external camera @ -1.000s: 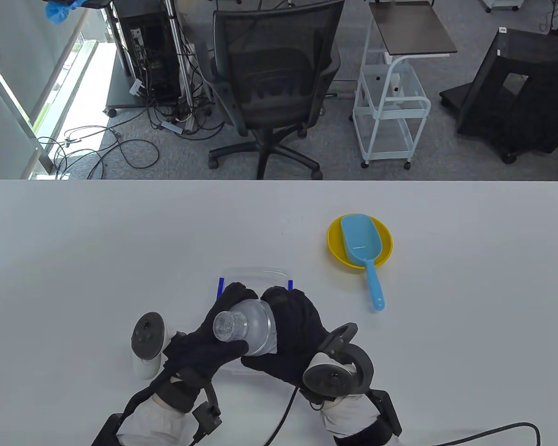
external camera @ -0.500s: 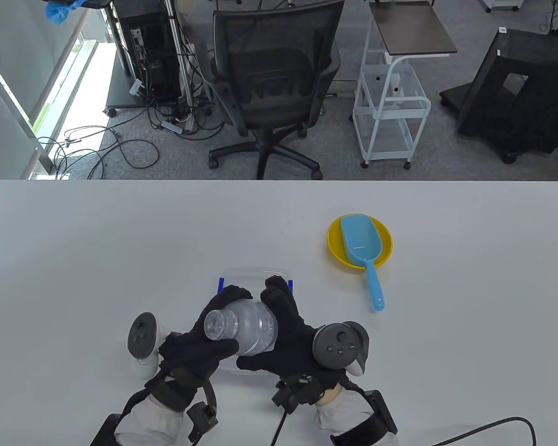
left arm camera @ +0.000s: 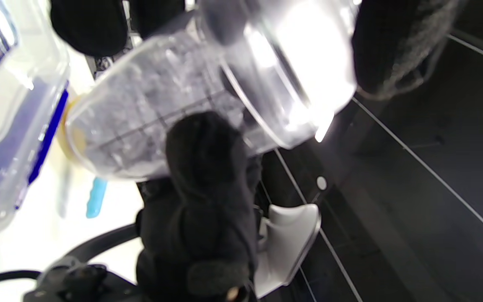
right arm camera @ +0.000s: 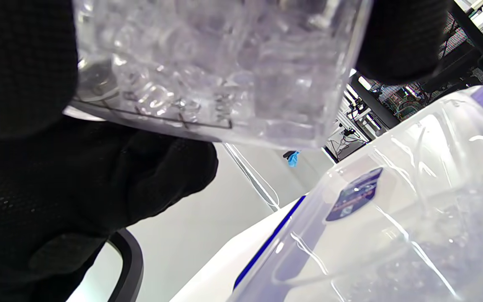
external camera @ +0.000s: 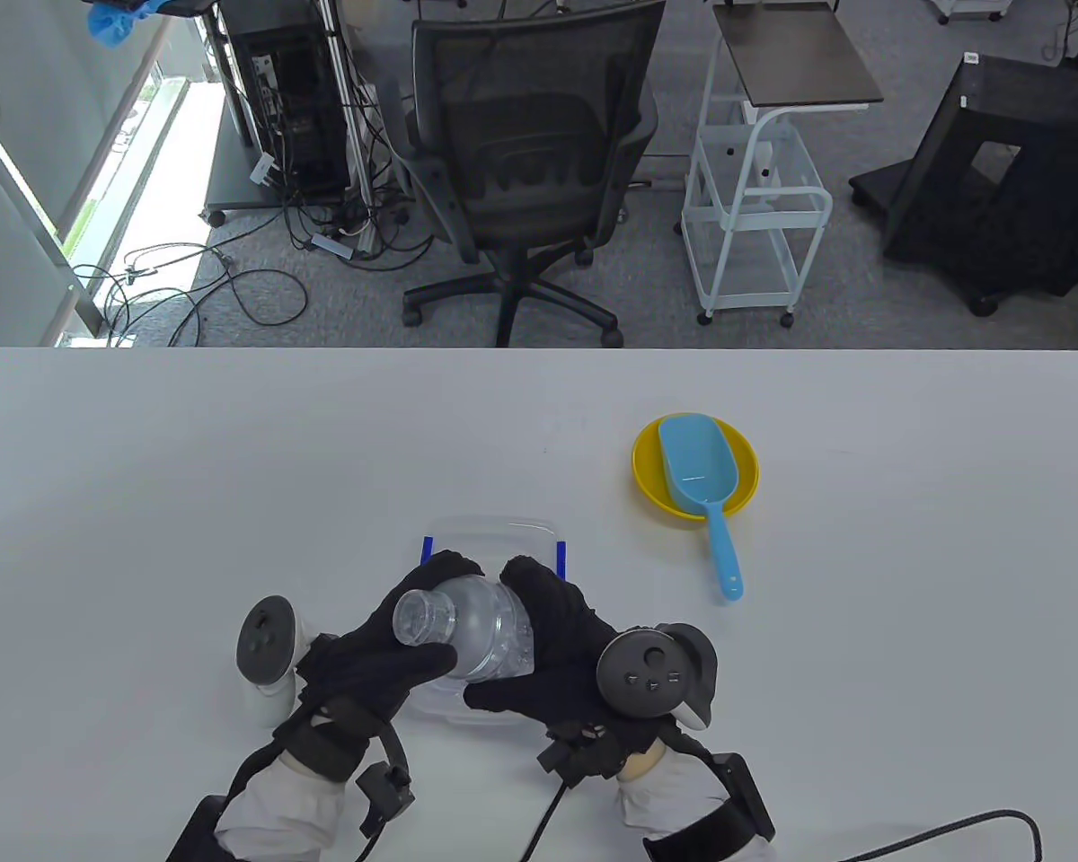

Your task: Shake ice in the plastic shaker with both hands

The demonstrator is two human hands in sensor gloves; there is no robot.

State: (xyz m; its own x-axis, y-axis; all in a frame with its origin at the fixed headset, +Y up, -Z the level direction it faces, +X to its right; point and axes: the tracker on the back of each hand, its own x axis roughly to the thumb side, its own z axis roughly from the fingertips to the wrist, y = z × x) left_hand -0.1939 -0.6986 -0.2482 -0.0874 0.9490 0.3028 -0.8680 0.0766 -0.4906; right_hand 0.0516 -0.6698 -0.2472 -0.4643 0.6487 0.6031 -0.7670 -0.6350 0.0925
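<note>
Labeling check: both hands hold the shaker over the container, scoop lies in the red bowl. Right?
Not quite: the bowl is yellow, as the table view shows. The rest holds: left hand and right hand hold the shaker over the container, scoop in the bowl.

Clear container [external camera: 494,532]: being largely hidden beneath both gloved hands in the table view. Shaker [left arm camera: 149,121]: being blurred, its top cut off, in the left wrist view.

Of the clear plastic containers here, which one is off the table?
The shaker, tilted, gripped by the left hand and right hand. The blue-clipped box sits on the table.
</note>
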